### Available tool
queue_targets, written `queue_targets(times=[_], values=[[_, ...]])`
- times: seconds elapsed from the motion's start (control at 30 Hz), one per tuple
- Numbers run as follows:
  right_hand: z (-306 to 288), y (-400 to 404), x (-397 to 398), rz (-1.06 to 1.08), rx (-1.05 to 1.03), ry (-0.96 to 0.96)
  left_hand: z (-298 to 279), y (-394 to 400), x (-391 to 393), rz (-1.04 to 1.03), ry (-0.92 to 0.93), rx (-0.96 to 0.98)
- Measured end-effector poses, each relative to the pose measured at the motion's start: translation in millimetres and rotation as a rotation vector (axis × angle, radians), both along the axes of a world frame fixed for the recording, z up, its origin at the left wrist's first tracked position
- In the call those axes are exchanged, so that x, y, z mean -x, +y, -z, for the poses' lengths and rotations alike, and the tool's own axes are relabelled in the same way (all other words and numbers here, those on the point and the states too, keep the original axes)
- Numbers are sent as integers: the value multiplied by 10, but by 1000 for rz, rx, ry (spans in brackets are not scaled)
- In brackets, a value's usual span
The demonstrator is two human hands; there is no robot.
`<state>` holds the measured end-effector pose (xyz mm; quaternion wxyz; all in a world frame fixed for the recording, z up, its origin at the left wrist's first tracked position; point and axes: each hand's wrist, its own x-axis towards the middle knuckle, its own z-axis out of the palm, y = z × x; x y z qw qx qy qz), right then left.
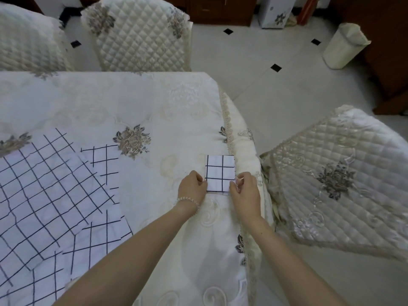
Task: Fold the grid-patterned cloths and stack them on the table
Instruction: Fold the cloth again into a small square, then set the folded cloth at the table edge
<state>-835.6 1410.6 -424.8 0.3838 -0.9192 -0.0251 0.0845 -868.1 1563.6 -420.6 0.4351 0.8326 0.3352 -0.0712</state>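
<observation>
Folded grid cloth (220, 173), small square, lies at table's (110, 102) right edge. Left hand (192, 185) pinches its near left corner; right hand (244, 189) pinches near right corner, fingers curled on cloth. Step looks like setting down or squaring first folded piece. Unfolded grid cloths (48, 195) heaped at table's left edge, well apart. Next likely: let go, reach left, take next cloth.

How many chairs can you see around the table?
3. Two chairs stand at the table's far side: one at the far left, one beside it. The third is at the table's right. Others may be out of view.
</observation>
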Motion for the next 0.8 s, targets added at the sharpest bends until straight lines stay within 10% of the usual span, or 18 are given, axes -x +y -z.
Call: queue_targets(times=[0.33, 0.5, 0.8], values=[[-99, 67, 45, 171, -200, 40, -112, 21, 104, -141, -15, 176], [-459, 151, -31, 582, -846, 576, -456, 57, 287, -403, -136, 675], [-1014, 533, 279, 326, -864, 619, -1056, 362, 825, -559, -339, 787]])
